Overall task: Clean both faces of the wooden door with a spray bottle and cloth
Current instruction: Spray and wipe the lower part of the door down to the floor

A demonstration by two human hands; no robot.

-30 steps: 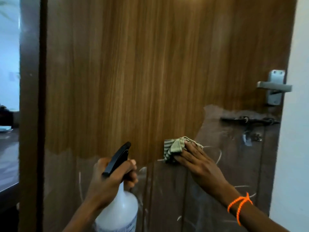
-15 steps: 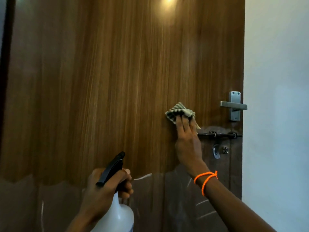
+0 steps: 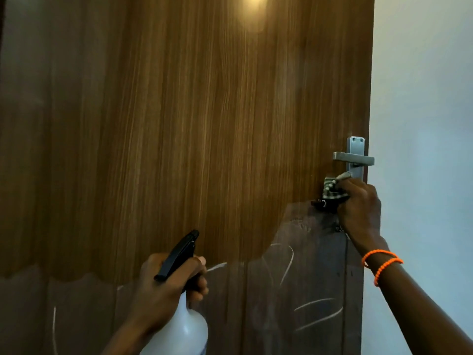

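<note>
The wooden door (image 3: 204, 137) fills the head view; its lower part is darker, with white scratch marks. My right hand (image 3: 359, 208) grips a bunched striped cloth (image 3: 331, 187) against the door, just below the metal lever handle (image 3: 354, 158) near the right edge. The hand covers most of a black latch (image 3: 320, 203). My left hand (image 3: 166, 290) holds a white spray bottle (image 3: 184, 329) by its neck at the bottom centre, fingers round the black trigger head (image 3: 179, 252), nozzle pointing up at the door.
A pale wall (image 3: 422, 124) borders the door's right edge. A lamp's reflection (image 3: 253, 6) glares at the top of the door. An orange bead bracelet (image 3: 381, 262) circles my right wrist.
My right hand has moved the cloth right and up, from the door's middle to just under the handle. The view has shifted, and the bottle hand has stayed low.
</note>
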